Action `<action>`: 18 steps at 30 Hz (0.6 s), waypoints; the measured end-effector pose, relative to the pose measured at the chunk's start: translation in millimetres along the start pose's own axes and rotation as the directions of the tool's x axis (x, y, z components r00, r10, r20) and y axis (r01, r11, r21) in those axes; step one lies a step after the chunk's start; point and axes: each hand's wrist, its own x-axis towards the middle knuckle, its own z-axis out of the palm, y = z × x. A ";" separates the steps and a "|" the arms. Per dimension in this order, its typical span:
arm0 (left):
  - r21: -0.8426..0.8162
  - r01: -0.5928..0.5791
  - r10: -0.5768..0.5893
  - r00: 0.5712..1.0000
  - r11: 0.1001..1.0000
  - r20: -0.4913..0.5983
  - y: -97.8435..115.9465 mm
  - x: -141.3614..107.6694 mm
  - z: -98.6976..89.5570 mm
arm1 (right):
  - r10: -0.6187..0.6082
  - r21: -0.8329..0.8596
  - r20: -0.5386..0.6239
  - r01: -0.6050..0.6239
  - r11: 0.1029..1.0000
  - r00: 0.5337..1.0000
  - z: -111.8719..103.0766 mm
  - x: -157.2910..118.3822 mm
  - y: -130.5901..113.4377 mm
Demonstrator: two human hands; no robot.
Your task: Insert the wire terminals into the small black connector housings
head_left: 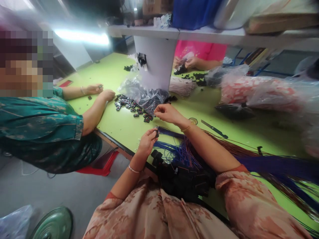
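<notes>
My left hand (147, 141) is closed round a small black plastic part (157, 133), held upright between thumb and fingers above the table's near edge. Above and to the right of it, my right hand (168, 114) has its fingertips pinched together; whether anything tiny is between them cannot be made out. Just beyond those fingertips lie several small black parts with red spots (148, 118). Below my right forearm spread bundles of blue wires (171, 146), their ends close to my left hand. A heap of black pieces (184, 179) rests against my front.
A clear bag of black parts (152, 99) lies by a white post (157, 63). A knife (214, 128) and a tape roll (193, 121) lie to the right. Co-workers sit at left, in a green sleeve (50, 116), and across, in a pink top (201, 51). A shelf (199, 35) hangs overhead.
</notes>
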 end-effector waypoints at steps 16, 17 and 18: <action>-0.009 -0.080 0.080 0.996 0.997 0.041 5.9 -9.7 7.5 | -0.135 -0.263 0.173 0.177 0.948 0.976 11.2 -54.4 15.7; -0.006 -0.088 0.089 0.995 0.996 0.048 6.0 -10.3 7.9 | -0.132 -0.251 0.154 0.168 0.953 0.979 12.8 -55.5 16.1; -0.004 -0.096 0.096 0.994 0.995 0.052 6.1 -10.6 7.9 | -0.116 -0.227 0.130 0.143 0.963 0.985 14.7 -56.3 16.9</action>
